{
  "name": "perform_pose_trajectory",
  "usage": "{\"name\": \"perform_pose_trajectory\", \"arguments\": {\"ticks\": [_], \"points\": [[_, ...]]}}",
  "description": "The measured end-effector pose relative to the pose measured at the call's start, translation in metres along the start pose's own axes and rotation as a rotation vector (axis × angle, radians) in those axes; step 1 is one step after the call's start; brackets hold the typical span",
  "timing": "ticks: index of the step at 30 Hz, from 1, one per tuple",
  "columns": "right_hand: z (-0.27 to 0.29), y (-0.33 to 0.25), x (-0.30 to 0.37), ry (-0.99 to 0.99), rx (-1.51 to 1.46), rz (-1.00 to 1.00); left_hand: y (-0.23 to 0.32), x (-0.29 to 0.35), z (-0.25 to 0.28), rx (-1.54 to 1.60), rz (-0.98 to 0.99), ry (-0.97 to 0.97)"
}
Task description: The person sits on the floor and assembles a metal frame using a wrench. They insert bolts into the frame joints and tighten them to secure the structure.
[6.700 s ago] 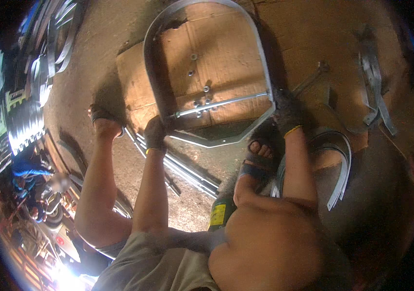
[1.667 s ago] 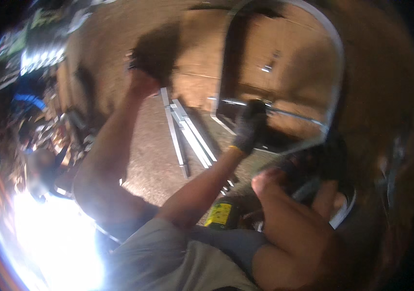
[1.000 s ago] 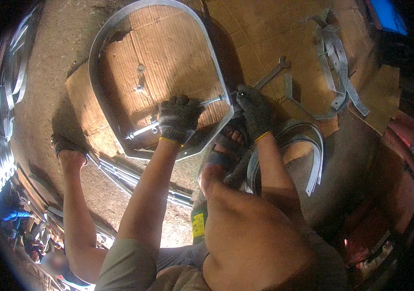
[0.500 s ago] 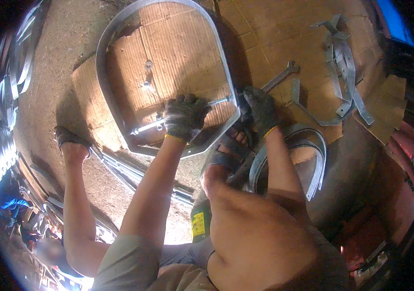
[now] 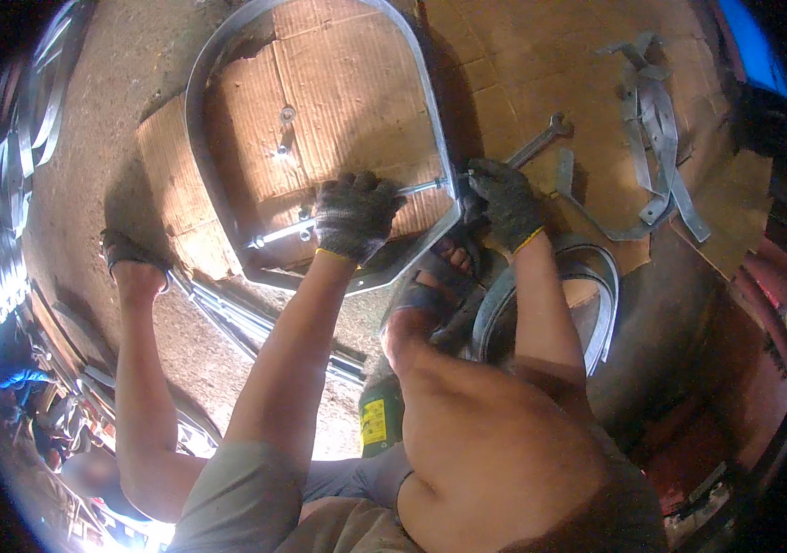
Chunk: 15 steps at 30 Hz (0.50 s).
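Observation:
A flat metal strap bent into a large rounded hoop [image 5: 194, 120] lies on cardboard in front of me. A threaded rod [image 5: 281, 236] crosses inside its near part, with nuts on it, and reaches the hoop's right side. My left hand [image 5: 355, 219], in a dark knit glove, is wrapped round the middle of the rod. Outside the hoop's right side, my gloved right hand [image 5: 509, 207] has its fingers pinched at the rod's end; what lies between them is too small to make out. Two small nuts or washers [image 5: 286, 114] rest on the cardboard inside the hoop.
A wrench [image 5: 541, 140] lies beyond my right hand. Bent metal brackets [image 5: 661, 138] are piled at the right, and curved straps [image 5: 495, 304] stand beside my right forearm. Metal rods [image 5: 246, 323] lie between my feet. A green container [image 5: 380, 419] stands near me.
My right hand has shifted slightly right, and its fingers have turned at the rod's end. My left hand keeps its hold on the rod.

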State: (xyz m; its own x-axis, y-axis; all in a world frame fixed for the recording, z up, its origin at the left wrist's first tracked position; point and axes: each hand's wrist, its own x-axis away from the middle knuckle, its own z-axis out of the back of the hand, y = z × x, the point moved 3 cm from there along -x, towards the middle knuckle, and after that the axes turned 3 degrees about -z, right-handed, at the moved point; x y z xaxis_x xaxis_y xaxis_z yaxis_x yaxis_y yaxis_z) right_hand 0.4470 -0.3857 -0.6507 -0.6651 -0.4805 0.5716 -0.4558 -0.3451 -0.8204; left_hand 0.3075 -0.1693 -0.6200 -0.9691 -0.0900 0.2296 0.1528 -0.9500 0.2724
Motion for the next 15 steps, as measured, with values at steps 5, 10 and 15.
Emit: {"name": "perform_pose_trajectory", "arguments": {"ticks": [5,10,15], "points": [[-0.002,-0.021,0.010,-0.008,0.177,-0.028,-0.002,0.002,-0.002,0.003,0.017,-0.006],[-0.003,-0.028,0.011,-0.011,0.193,-0.135,-0.002,0.002,-0.003,0.008,-0.014,0.059],[-0.001,-0.032,0.008,-0.057,0.269,-0.124,-0.001,0.002,-0.003,-0.019,-0.023,0.020]]}}
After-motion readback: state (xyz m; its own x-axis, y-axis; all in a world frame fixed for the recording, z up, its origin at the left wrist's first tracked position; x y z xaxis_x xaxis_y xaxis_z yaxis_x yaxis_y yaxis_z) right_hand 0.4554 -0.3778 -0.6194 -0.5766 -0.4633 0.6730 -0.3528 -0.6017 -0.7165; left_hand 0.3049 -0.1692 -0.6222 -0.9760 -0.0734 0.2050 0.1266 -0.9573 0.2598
